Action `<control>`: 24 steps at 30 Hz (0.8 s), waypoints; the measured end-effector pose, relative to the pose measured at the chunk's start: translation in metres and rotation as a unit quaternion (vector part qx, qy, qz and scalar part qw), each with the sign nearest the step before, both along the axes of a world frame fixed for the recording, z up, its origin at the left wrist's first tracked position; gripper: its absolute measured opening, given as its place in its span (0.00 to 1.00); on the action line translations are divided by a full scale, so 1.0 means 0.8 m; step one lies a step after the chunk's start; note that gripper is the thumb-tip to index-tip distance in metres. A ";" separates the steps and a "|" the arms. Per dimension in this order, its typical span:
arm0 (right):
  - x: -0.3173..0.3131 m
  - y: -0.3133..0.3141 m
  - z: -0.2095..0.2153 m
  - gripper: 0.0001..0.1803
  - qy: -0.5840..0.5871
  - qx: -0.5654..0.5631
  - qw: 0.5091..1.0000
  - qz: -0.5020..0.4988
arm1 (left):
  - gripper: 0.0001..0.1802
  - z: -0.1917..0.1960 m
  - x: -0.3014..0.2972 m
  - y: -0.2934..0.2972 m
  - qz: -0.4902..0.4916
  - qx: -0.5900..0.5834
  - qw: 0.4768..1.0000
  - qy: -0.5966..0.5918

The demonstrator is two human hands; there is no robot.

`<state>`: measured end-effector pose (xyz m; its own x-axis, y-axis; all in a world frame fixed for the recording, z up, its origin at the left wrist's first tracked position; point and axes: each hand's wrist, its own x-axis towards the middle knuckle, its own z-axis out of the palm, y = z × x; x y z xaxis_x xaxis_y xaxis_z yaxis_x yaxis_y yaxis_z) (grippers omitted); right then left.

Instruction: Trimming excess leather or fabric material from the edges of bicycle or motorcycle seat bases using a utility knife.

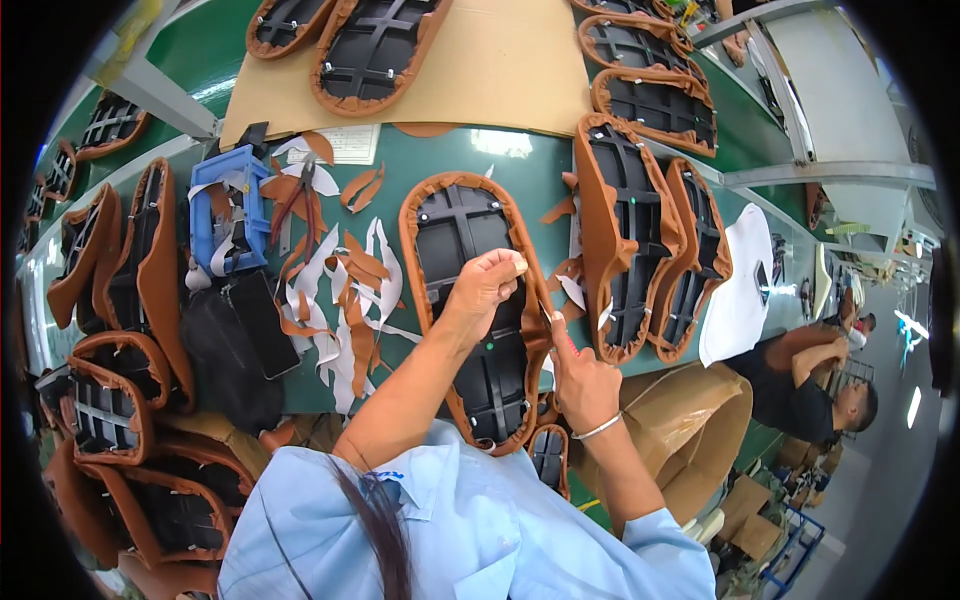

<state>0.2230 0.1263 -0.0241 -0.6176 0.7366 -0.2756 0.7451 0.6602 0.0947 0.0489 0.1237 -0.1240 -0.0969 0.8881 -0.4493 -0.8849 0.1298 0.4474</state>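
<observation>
A long padded panel [490,375] lies in front of me, its brown leather cover folded over a black ribbed plastic back. My left hand [487,287] is closed in a pinch above the panel's middle, near its right rim; what the fingers hold, if anything, is too small to make out. Gripped in my right hand [588,388] is a slim red-handled tool [570,347]. Its dark tip points up along the panel's right edge, and its exact kind is not clear. Brown and white offcut strips [350,320] are heaped left of the panel.
Finished-looking brown panels [625,240] stand at the right, others [145,280] at the left. A blue plastic basket [228,210], pliers [305,195] and a black pouch [262,325] lie left. Cardboard [480,70] covers the far table. An open carton [690,420] and another person [800,385] are at right.
</observation>
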 end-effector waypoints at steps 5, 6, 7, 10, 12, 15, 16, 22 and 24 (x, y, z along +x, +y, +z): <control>0.039 -0.042 0.005 0.30 0.026 -0.026 0.999 -0.033 | 0.02 0.063 -0.050 -0.033 0.046 0.079 0.996 -0.006; 0.046 -0.047 0.002 0.30 0.053 -0.037 0.997 -0.048 | 0.02 0.067 -0.049 -0.035 0.043 0.077 0.996 -0.003; 0.053 -0.050 -0.003 0.30 0.081 -0.049 0.994 -0.063 | 0.02 0.070 -0.046 -0.039 0.043 0.105 0.991 0.077; 0.078 -0.035 -0.042 0.29 0.204 -0.097 0.972 -0.072 | 0.03 0.098 -0.025 -0.047 0.019 0.134 0.983 0.128; 0.088 -0.024 -0.077 0.31 0.386 -0.104 0.916 -0.036 | 0.06 0.120 -0.005 -0.050 -0.061 0.135 0.987 0.056; 0.091 -0.029 -0.107 0.31 0.465 -0.127 0.876 -0.019 | 0.06 0.154 0.041 -0.055 -0.140 0.172 0.971 0.085; 0.094 -0.032 -0.119 0.31 0.490 -0.105 0.865 0.000 | 0.06 0.171 0.044 -0.058 -0.152 0.164 0.970 0.094; 0.117 -0.054 -0.137 0.31 0.390 -0.100 0.915 0.020 | 0.06 0.197 0.040 -0.119 -0.111 0.071 0.978 0.161; 0.131 -0.070 -0.139 0.30 0.311 -0.115 0.943 0.015 | 0.05 0.246 0.030 -0.141 -0.058 0.074 0.988 0.123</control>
<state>0.3278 0.0705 -0.1350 -0.7325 0.6807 -0.0022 0.5890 0.6323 -0.5033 0.0726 0.0107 0.0726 -0.0806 0.9539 -0.2891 -0.7302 0.1409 0.6686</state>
